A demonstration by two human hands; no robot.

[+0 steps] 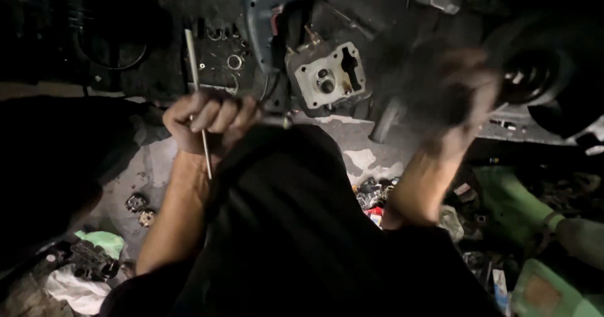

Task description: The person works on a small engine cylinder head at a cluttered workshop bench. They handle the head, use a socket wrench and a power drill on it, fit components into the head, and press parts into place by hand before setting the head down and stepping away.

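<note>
down on the floor (pixel 352 142), the left hand (pixel 211 121) has its grip wrapped tight around a thin metal rod (pixel 196 81), fingers (pixel 221 112) curled over it near its lower part; the rod stands nearly upright in view, its top end reaching up over a dark tray of small parts and its bottom end poking out below the fist across the wrist. a dark handle seems to run from the same fist toward the right, ending in a small metal tip (pixel 286 122), though it is too dim to tell how it joins the rod

the right hand (pixel 462 94) is badly blurred and dark, raised well apart from the left; i cannot tell whether its grip is wide, narrow or holding anything. just beside it on the right sits a round dark engine part (pixel 535 72) with pale metal at its centre

between the two hands, a little further away, lies a grey metal cylinder head (pixel 328 75) with its ports and openings facing up. near its upper left rests a blue power drill (pixel 267 15). loose rings (pixel 234 61) and washers lie on the dark tray near the rod's top

lower left, two small gear-like pieces (pixel 139 209) sit on the bare floor, with green and white rags (pixel 94 254) close by. green cloth (pixel 516 207) lies at the lower right among scattered clutter
</note>
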